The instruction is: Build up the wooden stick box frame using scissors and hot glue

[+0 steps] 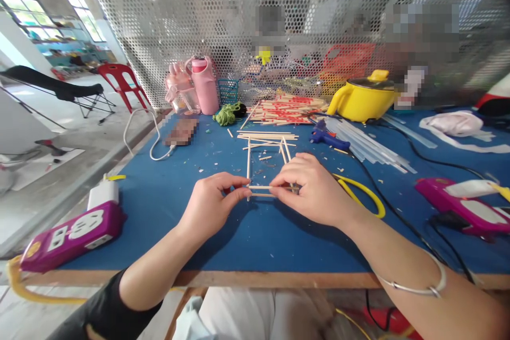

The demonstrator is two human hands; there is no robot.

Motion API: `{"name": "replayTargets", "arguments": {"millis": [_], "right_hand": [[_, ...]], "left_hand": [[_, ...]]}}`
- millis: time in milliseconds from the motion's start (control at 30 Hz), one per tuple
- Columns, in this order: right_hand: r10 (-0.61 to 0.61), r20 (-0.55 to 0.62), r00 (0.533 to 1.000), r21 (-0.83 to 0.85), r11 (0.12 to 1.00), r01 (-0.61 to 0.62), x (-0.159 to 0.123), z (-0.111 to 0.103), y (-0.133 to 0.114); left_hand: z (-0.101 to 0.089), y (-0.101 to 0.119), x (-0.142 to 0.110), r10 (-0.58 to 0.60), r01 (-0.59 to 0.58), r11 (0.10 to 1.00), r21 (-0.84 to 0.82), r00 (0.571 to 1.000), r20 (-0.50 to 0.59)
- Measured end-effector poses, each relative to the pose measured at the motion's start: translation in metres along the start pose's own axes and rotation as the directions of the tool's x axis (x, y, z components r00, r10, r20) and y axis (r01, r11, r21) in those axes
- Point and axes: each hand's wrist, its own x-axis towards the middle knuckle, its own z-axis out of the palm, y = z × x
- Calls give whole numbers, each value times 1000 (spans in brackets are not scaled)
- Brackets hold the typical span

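Observation:
My left hand [213, 199] pinches the left end of a thin wooden stick [261, 187] between thumb and fingers. At its other end, my right hand [313, 186] closes on the same stick, partly hiding it. The stick lies crosswise at the near end of a small frame of wooden sticks [249, 162], with a second crosspiece just below it. Slanting pieces of the frame run up from my right hand. Beyond the frame lie several loose wooden sticks [269, 135]. A blue glue gun [330, 138] rests to the right, near translucent glue sticks [368, 146].
A pile of red-marked sticks [287, 109], a yellow pot [362, 100], a pink bottle [205, 85] and green yarn [227, 115] line the back. Purple power strips [75, 236] flank both sides. Yellow scissors handles [364, 199] and black cables lie right. Perforated metal mesh [191, 16] stands behind the blue table [159, 212].

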Motion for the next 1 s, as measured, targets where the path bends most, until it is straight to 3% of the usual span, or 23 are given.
{"name": "replayTargets", "arguments": {"millis": [267, 533, 1000], "right_hand": [[21, -6, 1000, 13, 1000, -21, -2, 2, 0], [51, -47, 998, 106, 993, -45, -4, 3, 2], [47, -33, 998, 104, 994, -43, -2, 5, 2]], "left_hand": [[3, 1, 3, 54, -54, 998, 32, 998, -17], [3, -1, 1, 48, -48, 999, 25, 999, -12], [5, -2, 3, 61, -61, 998, 26, 998, -3]]}}
